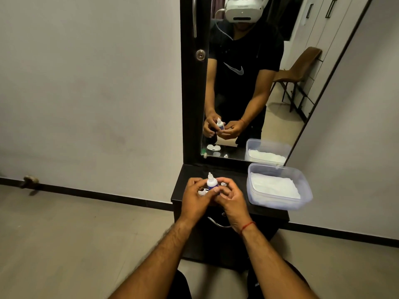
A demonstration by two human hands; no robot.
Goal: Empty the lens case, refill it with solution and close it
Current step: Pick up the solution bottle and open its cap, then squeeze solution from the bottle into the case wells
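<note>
I hold a small white solution bottle (212,184) with a blue label upright above the black dresser top (233,175), its pointed nozzle up. My left hand (194,197) wraps around its left side, thumb on the label. My right hand (232,201) curls against the bottle's lower right side. A white lens case (203,192) lies on the dresser, mostly hidden behind my left hand. A small white piece (223,184) shows just past my right fingers; I cannot tell what it is.
A clear plastic tub (302,184) lined with white tissue stands on the dresser's right end. A tall mirror (280,93) rises behind, reflecting me, the case and small caps. A drawer handle (216,223) sits below the top.
</note>
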